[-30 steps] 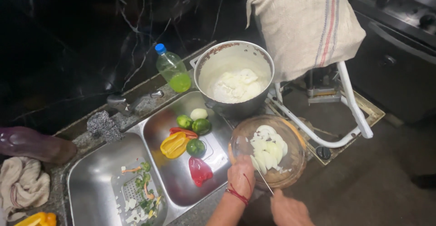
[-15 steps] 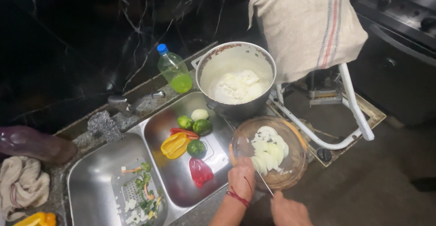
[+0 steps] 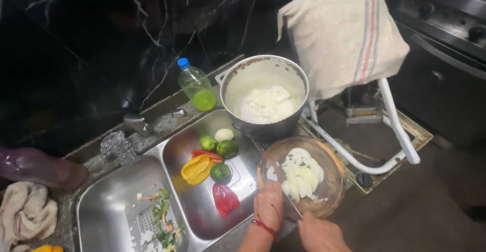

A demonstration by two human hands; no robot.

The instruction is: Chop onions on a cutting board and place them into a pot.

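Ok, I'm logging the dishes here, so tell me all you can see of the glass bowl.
The glass bowl is round, clear and amber-tinted, sitting upright at the sink's right edge, just below the big metal pot. It holds pale sliced onion. The left hand grips its near rim; the right hand is close by it.

The right hand [image 3: 320, 236] is cut by the bottom edge; its thin knife blade [image 3: 293, 207] blurs against the clear glass bowl [image 3: 331, 167].
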